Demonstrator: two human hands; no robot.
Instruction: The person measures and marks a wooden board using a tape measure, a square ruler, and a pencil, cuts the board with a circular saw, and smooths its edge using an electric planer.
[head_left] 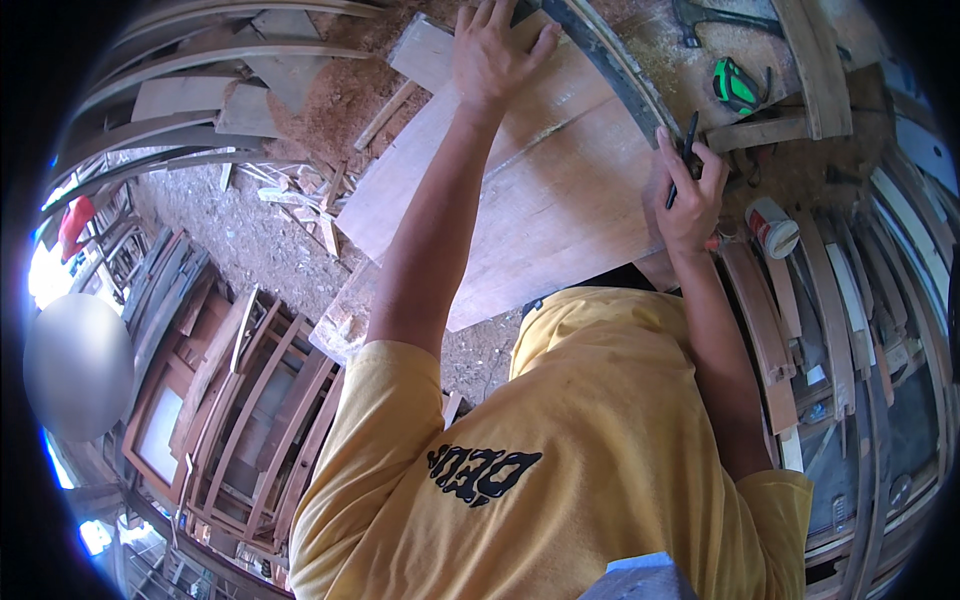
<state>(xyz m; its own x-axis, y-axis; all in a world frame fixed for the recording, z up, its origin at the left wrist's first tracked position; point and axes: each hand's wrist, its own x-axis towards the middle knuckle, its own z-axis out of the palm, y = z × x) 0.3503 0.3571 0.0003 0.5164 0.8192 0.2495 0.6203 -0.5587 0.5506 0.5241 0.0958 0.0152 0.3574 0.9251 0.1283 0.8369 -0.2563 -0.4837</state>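
Observation:
A wide, pale wooden board lies before me. Along its far right side runs a long dark strip with a light edge, bent by the lens. My left hand rests at the board's far end, fingers stretched out and thumb apart, close to the strip. Part of its fingertips is cut off by the picture's top edge. At the board's right edge, my right hand grips a slim black pen between its fingers. Its index finger reaches up to the near end of the strip.
Right of the strip sit a green and black tape measure and a hammer. A white tub stands by stacked timber. Wooden frames lean at left. Sawdust and scraps cover the ground.

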